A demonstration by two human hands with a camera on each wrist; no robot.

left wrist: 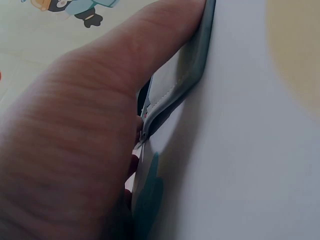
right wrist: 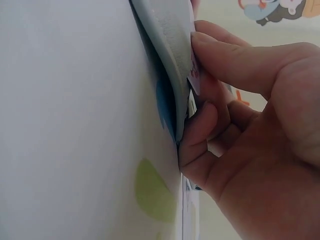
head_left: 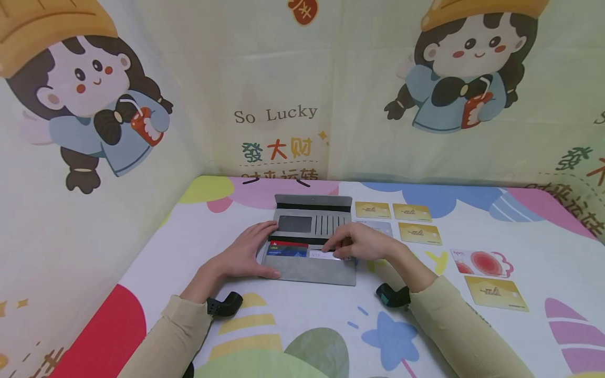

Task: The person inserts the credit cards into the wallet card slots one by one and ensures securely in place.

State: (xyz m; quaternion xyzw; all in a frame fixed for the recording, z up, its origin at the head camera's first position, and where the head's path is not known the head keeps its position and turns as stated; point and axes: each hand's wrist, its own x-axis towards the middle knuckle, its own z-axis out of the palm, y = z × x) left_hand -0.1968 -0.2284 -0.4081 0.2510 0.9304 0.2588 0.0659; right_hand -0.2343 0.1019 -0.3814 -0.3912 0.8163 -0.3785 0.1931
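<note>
A grey wallet [head_left: 307,273] lies unfolded on the table. Its lower half has a blue and red card [head_left: 286,251] in the left pocket, and beside it a white card [head_left: 321,254] marked VIP sits partly in the right pocket. My right hand [head_left: 364,241] pinches this white card near its upper right; in the right wrist view the thumb [right wrist: 235,60] presses on the card's pink-printed face. My left hand [head_left: 241,252] rests along the wallet's left edge, fingers extended towards the upper half and thumb on the lower left corner.
Several gold cards, one of them a gold card [head_left: 419,233], lie right of the wallet, with a pale grey-blue card [head_left: 378,227] among them. Nearer on the right are a pink flower-edged card [head_left: 479,262] and another gold card [head_left: 496,293]. Patterned cloth [head_left: 283,115] hangs behind the table.
</note>
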